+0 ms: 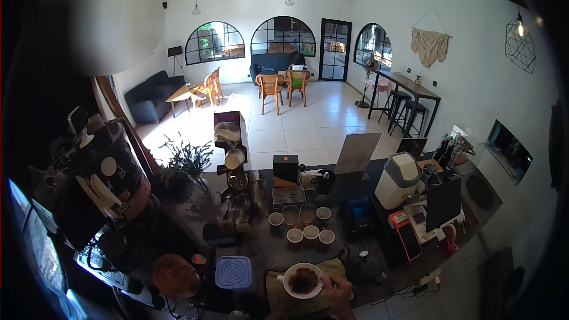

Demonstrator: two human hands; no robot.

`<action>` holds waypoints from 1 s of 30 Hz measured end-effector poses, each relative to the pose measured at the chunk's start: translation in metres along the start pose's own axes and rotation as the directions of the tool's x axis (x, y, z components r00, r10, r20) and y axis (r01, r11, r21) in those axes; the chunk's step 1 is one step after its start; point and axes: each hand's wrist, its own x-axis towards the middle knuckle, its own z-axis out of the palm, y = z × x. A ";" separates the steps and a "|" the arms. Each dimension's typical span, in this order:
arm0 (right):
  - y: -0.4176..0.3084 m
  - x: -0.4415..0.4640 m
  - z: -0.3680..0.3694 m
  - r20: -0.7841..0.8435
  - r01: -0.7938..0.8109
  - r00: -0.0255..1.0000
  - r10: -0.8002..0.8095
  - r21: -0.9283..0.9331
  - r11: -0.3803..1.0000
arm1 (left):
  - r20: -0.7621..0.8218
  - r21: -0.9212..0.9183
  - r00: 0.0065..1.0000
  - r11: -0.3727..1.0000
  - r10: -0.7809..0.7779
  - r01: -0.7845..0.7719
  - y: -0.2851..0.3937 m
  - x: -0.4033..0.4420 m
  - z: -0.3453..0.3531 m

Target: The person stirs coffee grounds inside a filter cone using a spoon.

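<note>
A white cup [286,283] with dark brown coffee grounds [303,281] inside is near the bottom middle of the view, over a yellowish-green cloth [274,287]. My right hand [338,292] grips the cup at its right side, fingers closed on it. Below the cup's left side my left hand [283,306] shows only dimly; its fingers are hidden. To the left of the cloth lies a blue square container with a ringed lid [233,272]. Beyond the cup stand several small cups, one of them a white-rimmed cup [311,233].
A coffee grinder [236,184] and a plant in a glass vase [195,166] stand at the counter's left. On the right are a white bin [397,181], a dark screen [443,203] and a red card terminal [399,219]. A round brown lid-like object [176,275] sits lower left.
</note>
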 end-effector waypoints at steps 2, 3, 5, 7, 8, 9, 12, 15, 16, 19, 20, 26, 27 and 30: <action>-0.002 0.003 -0.002 -0.063 -0.015 0.998 0.015 0.008 1.000 | -0.016 0.005 1.000 1.000 -0.015 0.015 -0.002 -0.008 -0.006; 0.002 0.004 -0.001 -0.054 -0.020 0.998 0.020 0.007 1.000 | -0.019 0.008 1.000 1.000 -0.024 0.024 -0.003 -0.012 -0.010; 0.012 0.007 -0.001 -0.033 -0.015 0.999 0.013 -0.069 0.998 | -0.016 0.007 0.999 0.999 -0.045 0.045 -0.005 -0.021 -0.012; 0.007 0.006 -0.003 0.008 -0.056 0.998 0.057 -0.064 0.996 | -0.009 -0.003 0.999 0.999 -0.051 0.051 -0.007 -0.019 -0.009; 0.004 0.008 -0.003 0.048 -0.095 0.994 0.098 -0.058 0.994 | -0.006 -0.011 0.999 0.999 -0.052 0.052 -0.008 -0.017 -0.006; 0.004 0.011 -0.002 0.047 -0.091 0.994 0.094 -0.063 0.994 | -0.003 -0.018 0.999 0.998 -0.052 0.052 -0.010 -0.014 -0.003; 0.007 0.011 -0.004 0.040 -0.186 0.982 0.184 0.065 0.980 | 0.015 -0.033 0.997 0.997 -0.076 0.076 -0.014 -0.020 0.002; 0.009 0.015 -0.002 -0.002 -0.138 0.990 0.138 0.016 0.990 | 0.028 -0.032 0.993 0.993 -0.117 0.118 -0.016 -0.039 -0.001; 0.011 0.016 -0.001 0.005 -0.084 0.996 0.085 -0.048 0.995 | 0.034 -0.032 0.991 0.991 -0.127 0.128 -0.017 -0.043 -0.002; 0.010 0.013 -0.001 0.053 -0.043 0.997 0.050 -0.126 0.991 | 0.045 -0.034 0.986 0.986 -0.159 0.161 -0.018 -0.058 -0.003; 0.009 0.012 -0.001 0.088 -0.049 0.994 0.061 -0.136 0.990 | 0.047 -0.033 0.984 0.985 -0.170 0.172 -0.018 -0.063 -0.004; -0.001 0.014 -0.002 -0.031 -0.119 0.992 0.120 0.027 0.992 | 0.060 -0.022 0.978 0.979 -0.200 0.201 -0.018 -0.072 -0.015; 0.002 0.014 -0.003 -0.032 -0.124 0.992 0.125 0.025 0.992 | 0.067 -0.023 0.976 0.978 -0.207 0.208 -0.019 -0.075 -0.015; 0.009 0.014 -0.002 -0.022 -0.092 0.996 0.090 -0.095 0.991 | 0.080 -0.018 0.971 0.973 -0.226 0.228 -0.019 -0.083 -0.018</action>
